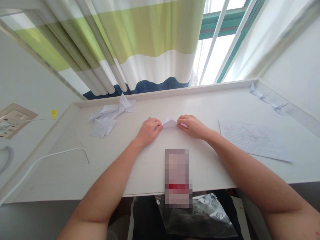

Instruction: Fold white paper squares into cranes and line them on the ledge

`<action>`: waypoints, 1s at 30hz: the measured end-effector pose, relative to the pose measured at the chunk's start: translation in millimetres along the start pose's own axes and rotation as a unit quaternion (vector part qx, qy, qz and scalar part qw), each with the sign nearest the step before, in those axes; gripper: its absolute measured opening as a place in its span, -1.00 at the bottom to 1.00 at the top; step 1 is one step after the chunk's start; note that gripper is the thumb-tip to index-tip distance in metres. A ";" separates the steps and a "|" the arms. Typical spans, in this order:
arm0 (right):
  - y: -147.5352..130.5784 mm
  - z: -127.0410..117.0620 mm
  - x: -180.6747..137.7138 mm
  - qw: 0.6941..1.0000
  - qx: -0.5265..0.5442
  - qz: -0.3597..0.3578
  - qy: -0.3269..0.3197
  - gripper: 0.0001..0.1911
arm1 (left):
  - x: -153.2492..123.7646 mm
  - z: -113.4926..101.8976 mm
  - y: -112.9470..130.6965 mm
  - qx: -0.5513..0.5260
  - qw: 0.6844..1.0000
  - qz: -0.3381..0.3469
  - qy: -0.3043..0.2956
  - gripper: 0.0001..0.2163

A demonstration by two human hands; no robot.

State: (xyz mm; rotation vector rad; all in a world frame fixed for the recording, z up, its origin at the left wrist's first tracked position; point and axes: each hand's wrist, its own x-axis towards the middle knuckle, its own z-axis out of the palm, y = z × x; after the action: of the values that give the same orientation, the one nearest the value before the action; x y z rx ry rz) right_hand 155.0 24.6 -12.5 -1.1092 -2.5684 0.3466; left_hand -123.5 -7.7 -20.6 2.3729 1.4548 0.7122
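A small piece of folded white paper (170, 123) is held just above or on the white desk, its middle rising to a peak. My left hand (150, 129) pinches its left end between thumb and fingers. At the opposite end, my right hand (192, 126) grips the paper in the same way, fingers curled. The fingertips cover both ends of the paper, so those folds are hidden. Nearer to me, a blurred-out rectangular object (177, 173) sits at the desk's front edge.
Several folded paper pieces (107, 116) are heaped at the back left. A written sheet (252, 138) lies to the right, with small folded paper shapes (265, 96) along the right rim. A white cable (60, 151) crosses the left side. A clear plastic bag (205, 213) is below the desk (140, 176).
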 end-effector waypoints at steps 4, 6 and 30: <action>0.4 0.5 1.9 1.000 0.001 0.024 0.015 -0.71 | -0.1 1.3 0.9 0.007 1.000 -0.030 0.003 -0.75; 1.3 1.7 2.7 0.999 0.015 0.032 0.027 -0.72 | -1.0 1.8 0.3 0.004 0.999 -0.033 0.003 -0.80; 12.5 -6.7 -3.4 0.995 -0.001 -0.059 0.083 -0.77 | -2.3 -8.9 -11.3 0.099 0.988 0.109 0.056 -0.83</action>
State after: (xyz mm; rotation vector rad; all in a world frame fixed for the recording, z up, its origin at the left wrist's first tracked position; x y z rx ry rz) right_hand 168.0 31.2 -11.3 -0.9404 -2.4737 0.2127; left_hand -137.8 -4.7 -19.0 2.7148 1.3799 0.7973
